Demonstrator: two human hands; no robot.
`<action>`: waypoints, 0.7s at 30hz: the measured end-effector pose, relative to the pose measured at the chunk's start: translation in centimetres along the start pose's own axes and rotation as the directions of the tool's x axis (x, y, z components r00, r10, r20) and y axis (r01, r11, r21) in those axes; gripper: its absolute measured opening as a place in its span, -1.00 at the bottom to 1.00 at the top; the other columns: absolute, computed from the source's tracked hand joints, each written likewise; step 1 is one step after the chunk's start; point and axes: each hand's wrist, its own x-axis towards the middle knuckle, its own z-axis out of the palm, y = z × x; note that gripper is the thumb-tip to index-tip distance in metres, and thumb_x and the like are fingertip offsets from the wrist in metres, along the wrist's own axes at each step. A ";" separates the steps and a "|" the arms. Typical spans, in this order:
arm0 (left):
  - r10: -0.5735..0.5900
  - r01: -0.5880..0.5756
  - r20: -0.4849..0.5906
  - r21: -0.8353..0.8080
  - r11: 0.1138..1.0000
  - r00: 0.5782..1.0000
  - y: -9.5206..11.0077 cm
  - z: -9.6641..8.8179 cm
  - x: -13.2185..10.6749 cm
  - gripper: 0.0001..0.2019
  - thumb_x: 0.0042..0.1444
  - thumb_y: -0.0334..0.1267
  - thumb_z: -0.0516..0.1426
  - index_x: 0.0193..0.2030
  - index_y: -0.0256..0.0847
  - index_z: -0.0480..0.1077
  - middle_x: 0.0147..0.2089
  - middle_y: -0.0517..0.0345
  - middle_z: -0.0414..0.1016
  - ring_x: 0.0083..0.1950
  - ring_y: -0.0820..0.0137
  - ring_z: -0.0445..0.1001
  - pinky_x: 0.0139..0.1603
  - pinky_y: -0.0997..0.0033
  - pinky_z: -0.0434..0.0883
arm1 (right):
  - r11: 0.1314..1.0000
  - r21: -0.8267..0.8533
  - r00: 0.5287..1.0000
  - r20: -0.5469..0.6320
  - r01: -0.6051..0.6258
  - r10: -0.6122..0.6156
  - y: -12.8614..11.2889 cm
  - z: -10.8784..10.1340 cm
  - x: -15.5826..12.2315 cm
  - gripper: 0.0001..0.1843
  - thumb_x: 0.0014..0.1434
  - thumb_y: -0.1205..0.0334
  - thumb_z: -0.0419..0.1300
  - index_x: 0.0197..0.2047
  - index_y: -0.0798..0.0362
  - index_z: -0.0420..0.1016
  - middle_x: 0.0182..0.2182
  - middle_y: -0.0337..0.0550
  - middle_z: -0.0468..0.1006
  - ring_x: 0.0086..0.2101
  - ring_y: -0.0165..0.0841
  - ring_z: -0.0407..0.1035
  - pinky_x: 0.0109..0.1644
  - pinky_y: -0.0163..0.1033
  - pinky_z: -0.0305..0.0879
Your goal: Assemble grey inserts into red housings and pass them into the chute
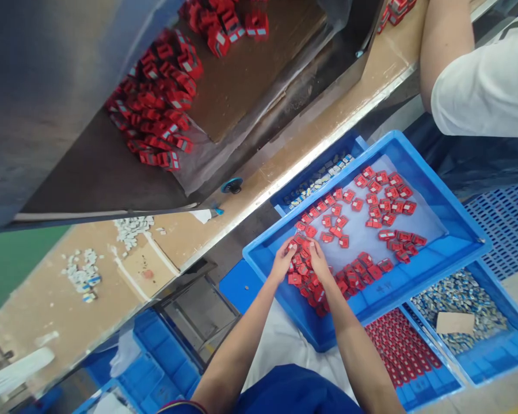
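Observation:
A blue plastic tray (406, 313) rests over my lap, lined with a pale sheet (354, 244). Many small red plastic parts (366, 277) with pale patches lie in it, loosely spread at the far side and heaped at the near left. My left hand (283, 260) and my right hand (319, 259) are close together over the heap. Their fingers curl in from both sides around red parts (301, 250) between them. How many pieces they grip is hidden.
Left of the tray runs a workbench (207, 244) with small white pieces (84, 273). A dark-sided machine opening (250, 98) holds a pile of red parts (159, 103). Blue crates with red parts (401, 345) and small mixed pieces (461, 302) stand right. A co-worker's arm (449, 46) is at upper right.

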 end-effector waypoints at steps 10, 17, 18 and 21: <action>-0.002 -0.054 -0.257 -0.212 0.976 0.966 1.8 2.5 -5.6 -0.33 0.09 0.26 0.31 0.19 -0.16 0.50 0.13 -0.08 0.66 0.16 0.03 0.64 0.21 0.08 0.57 | 0.980 0.198 0.967 -0.251 0.016 0.035 -3.5 1.6 -3.8 -0.25 0.36 -0.33 -0.08 0.14 0.15 0.53 0.04 0.18 0.66 0.05 -0.09 0.56 0.15 -0.03 0.49; 0.241 -0.303 -0.213 -0.342 0.890 0.947 13.3 5.0 -0.9 -0.39 0.19 0.23 0.27 0.26 -0.06 0.47 0.23 -0.02 0.62 0.23 0.03 0.61 0.25 0.13 0.57 | 0.911 0.222 0.895 -0.369 0.348 -0.252 -18.4 -0.7 0.7 -0.37 0.37 -0.27 0.07 0.12 0.10 0.57 -0.06 0.06 0.69 -0.07 -0.12 0.59 0.07 -0.06 0.51; 0.327 -0.399 -0.249 -0.344 0.850 0.911 16.3 4.8 1.3 -0.40 0.23 0.24 0.23 0.28 -0.05 0.44 0.28 -0.01 0.57 0.27 0.05 0.59 0.28 0.13 0.56 | 0.871 0.220 0.860 -0.382 0.440 -0.338 -21.9 0.1 2.7 -0.37 0.38 -0.27 0.06 0.12 0.09 0.57 -0.05 0.05 0.68 -0.06 -0.14 0.58 0.09 -0.06 0.50; 0.533 -0.675 -0.438 -0.292 0.678 0.724 26.9 2.5 10.2 -0.46 0.38 0.17 0.10 0.34 -0.08 0.35 0.37 -0.01 0.48 0.37 0.14 0.50 0.37 0.10 0.49 | 0.758 0.206 0.781 -0.257 0.620 -0.569 -33.8 4.4 10.6 -0.35 0.43 -0.32 -0.05 0.05 0.07 0.57 -0.07 -0.02 0.66 0.00 -0.20 0.55 0.16 -0.07 0.48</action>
